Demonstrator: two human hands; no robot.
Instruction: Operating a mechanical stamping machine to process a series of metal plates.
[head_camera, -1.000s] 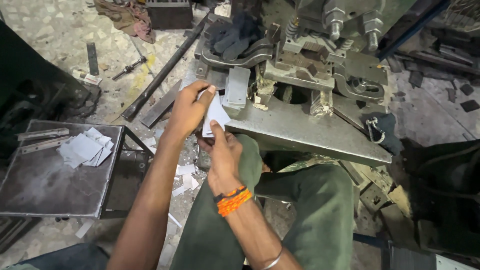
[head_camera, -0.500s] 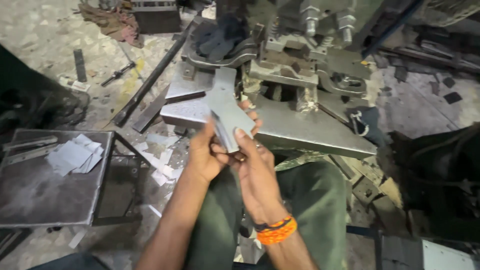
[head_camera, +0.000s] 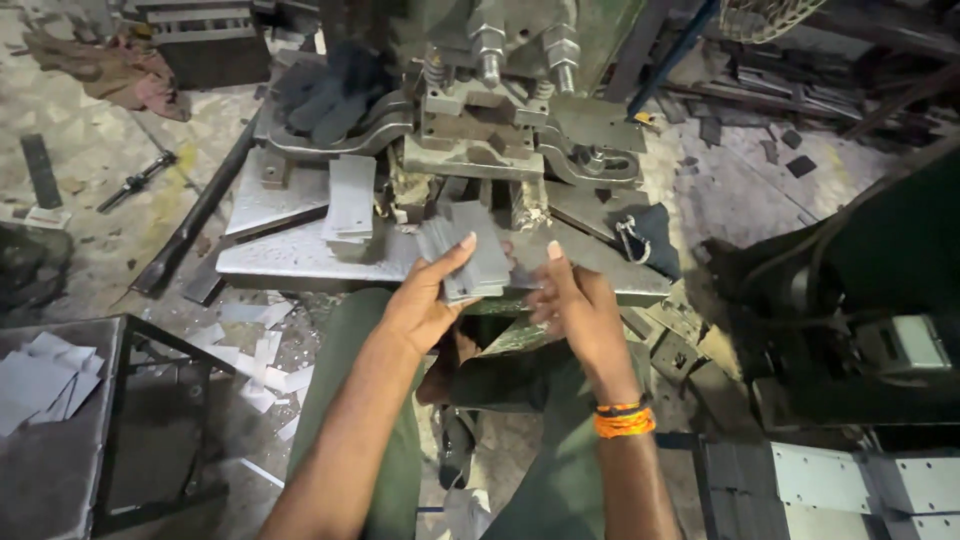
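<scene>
My left hand (head_camera: 425, 300) grips a small stack of grey rectangular metal plates (head_camera: 472, 250), thumb on top, just in front of the press machine's die (head_camera: 480, 140). My right hand (head_camera: 575, 305), with an orange thread band at the wrist, is at the stack's right edge with fingers spread, touching it. A second stack of similar plates (head_camera: 350, 200) lies on the steel press bed (head_camera: 290, 255) to the left. My legs in green trousers are under the bed.
A dark metal stand (head_camera: 60, 430) at the lower left carries loose cut sheet pieces (head_camera: 35, 375). Scrap offcuts (head_camera: 260, 360) litter the floor. A long steel bar (head_camera: 195, 215) leans left of the bed. Grey panels (head_camera: 870, 485) lie at the lower right.
The view has shifted and both hands have moved forward toward the press with the plates. The stack, earlier held upright between the hands, now lies flatter in my left hand.
</scene>
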